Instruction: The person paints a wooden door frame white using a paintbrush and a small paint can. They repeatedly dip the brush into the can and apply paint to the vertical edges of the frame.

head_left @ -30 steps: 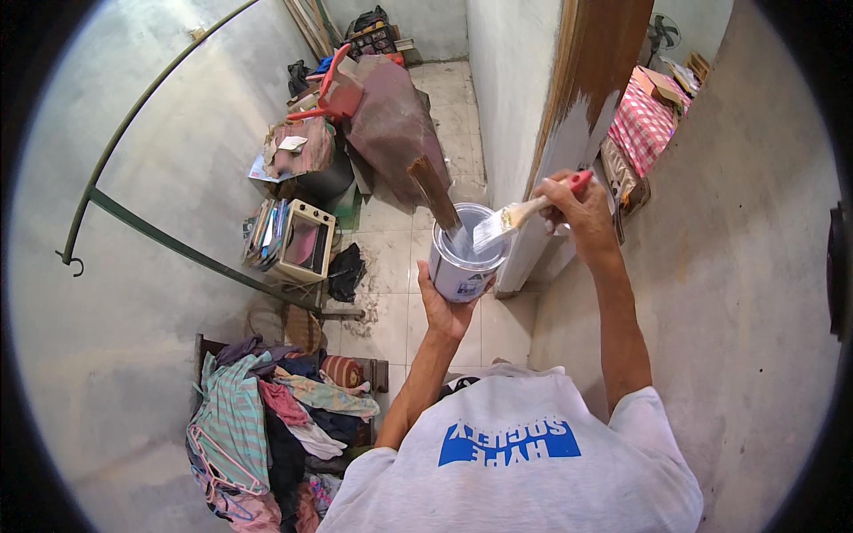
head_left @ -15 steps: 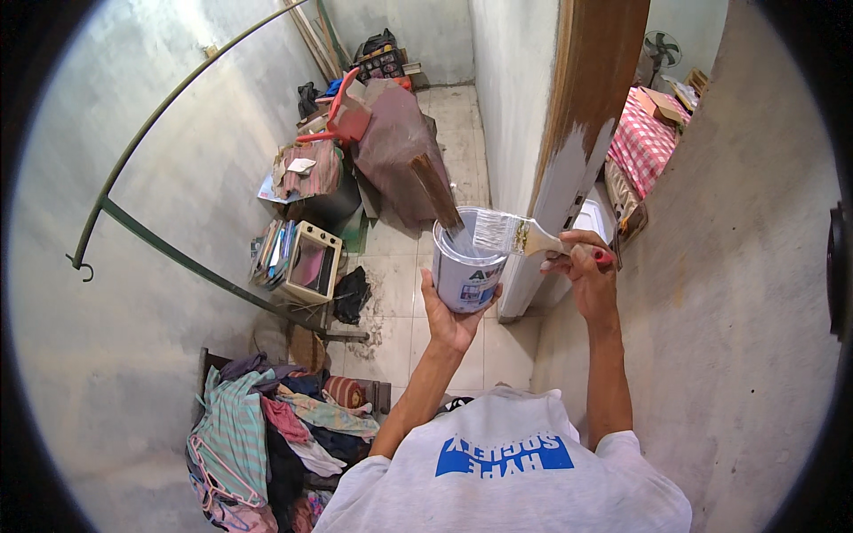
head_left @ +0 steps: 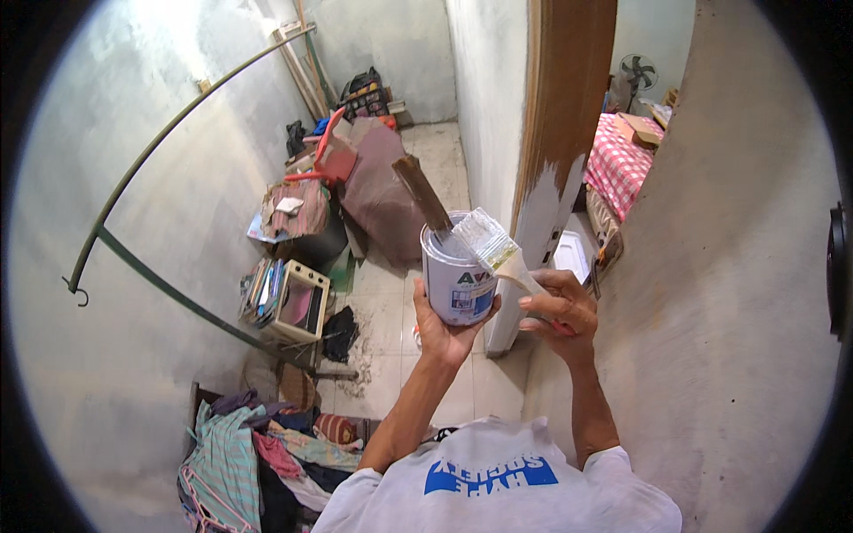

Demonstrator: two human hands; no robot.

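Note:
My left hand [head_left: 451, 330] is wrapped round the lower part of a white paint can [head_left: 450, 282], holding it up. A brown wooden stick [head_left: 421, 193] leans out of the can's open top toward the far left. In my right hand [head_left: 563, 313] is a paintbrush [head_left: 514, 266] with a pale handle and a red end. The brush's white, paint-coated bristles lie over the can's right rim, tilted toward the far left. Just beyond stands a brown wooden door frame [head_left: 569, 98], its lower part covered with white paint.
A green metal rail [head_left: 169, 275] with a hook runs along the left wall. Clothes [head_left: 235, 453] are heaped at lower left. A cream toaster oven [head_left: 300, 300], a red chair [head_left: 333, 153] and covered items line the left side. A bare wall [head_left: 711, 311] rises at right.
The brush has turned from nearly level to a steeper slant, and my right hand has come lower and a little left. The whole view has shifted slightly.

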